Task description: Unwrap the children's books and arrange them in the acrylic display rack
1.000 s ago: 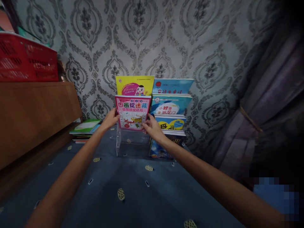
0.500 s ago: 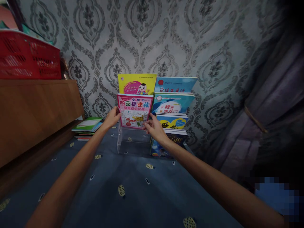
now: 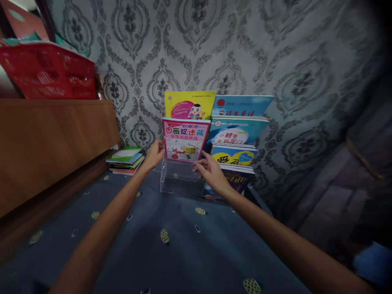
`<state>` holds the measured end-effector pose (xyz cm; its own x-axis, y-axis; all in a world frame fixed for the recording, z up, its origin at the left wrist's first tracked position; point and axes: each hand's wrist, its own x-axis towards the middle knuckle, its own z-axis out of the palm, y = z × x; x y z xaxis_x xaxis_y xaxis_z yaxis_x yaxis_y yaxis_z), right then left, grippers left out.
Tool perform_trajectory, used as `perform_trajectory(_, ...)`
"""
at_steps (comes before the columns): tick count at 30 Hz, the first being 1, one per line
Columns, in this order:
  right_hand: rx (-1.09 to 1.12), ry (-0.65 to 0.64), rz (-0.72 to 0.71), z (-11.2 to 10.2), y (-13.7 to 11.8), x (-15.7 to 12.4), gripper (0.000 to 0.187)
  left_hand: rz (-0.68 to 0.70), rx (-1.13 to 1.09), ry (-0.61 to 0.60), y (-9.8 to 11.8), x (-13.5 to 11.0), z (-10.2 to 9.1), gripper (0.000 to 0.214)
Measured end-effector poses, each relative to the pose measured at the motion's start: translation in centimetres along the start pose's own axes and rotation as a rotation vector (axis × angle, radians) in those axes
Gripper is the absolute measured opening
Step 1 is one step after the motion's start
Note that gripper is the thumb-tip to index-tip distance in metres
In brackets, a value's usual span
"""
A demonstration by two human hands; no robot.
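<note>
A pink children's book (image 3: 186, 139) stands in the left column of a clear acrylic tiered rack (image 3: 177, 179), in front of a yellow book (image 3: 190, 104). My left hand (image 3: 154, 154) rests against the pink book's lower left corner, fingers curled at its edge. My right hand (image 3: 211, 173) hovers just below the book's lower right corner with fingers spread, slightly off it. The right column holds several blue and yellow books (image 3: 234, 136) in stepped rows.
A stack of thin books (image 3: 125, 160) lies on the blue patterned cloth (image 3: 171, 253) at the left. A wooden cabinet (image 3: 45, 143) with a red basket (image 3: 49, 71) on top is on the left. Patterned wallpaper stands behind; a dark curtain (image 3: 352, 171) hangs right.
The pink book has settled into the rack. My right hand has come off its lower right corner and opened. The view has shifted to the left.
</note>
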<state>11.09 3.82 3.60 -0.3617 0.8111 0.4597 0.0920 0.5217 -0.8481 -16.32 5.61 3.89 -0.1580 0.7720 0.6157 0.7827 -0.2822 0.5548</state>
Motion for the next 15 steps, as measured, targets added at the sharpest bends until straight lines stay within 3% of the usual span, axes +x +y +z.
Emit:
perform_trajectory(3, -0.012, -0.112, -0.007, 1.2, 1.6, -3.9, 0.057, -0.057, 0.080, -0.004, -2.0, -2.6, 0.2, 0.029)
perform_trajectory(8, 0.022, -0.337, 0.116, 5.2, 5.2, -11.2, 0.044, -0.254, 0.283, -0.009, -7.0, -6.2, -0.7, 0.028)
perform_trajectory(12, 0.096, -0.364, 0.209, 7.6, 7.6, -14.3, 0.045, -0.431, 0.460, 0.002, -10.7, -7.2, -2.3, 0.033)
perform_trajectory(15, 0.093, -0.317, 0.214, 8.2, 8.6, -15.1, 0.042, -0.464, 0.559, -0.012, -12.7, -7.1, -3.5, 0.043)
